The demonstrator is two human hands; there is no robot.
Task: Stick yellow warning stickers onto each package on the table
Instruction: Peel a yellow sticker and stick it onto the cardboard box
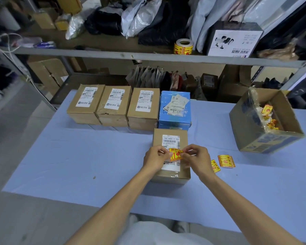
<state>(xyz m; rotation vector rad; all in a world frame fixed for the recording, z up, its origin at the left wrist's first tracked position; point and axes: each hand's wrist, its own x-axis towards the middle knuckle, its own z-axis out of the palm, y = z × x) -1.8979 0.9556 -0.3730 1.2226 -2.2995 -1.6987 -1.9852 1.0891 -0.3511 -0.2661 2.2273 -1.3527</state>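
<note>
1. Four packages rowed along the far bench, none showing yellow.
2. Left hand: grip pinching the yellow warning sticker at its left end.
3. Long axis left-to-right, low over the nearest package (over its white label).
4. Right hand: grip pinching the right end, equally near.
5. Probably next: straight down, pressed flat.
</note>
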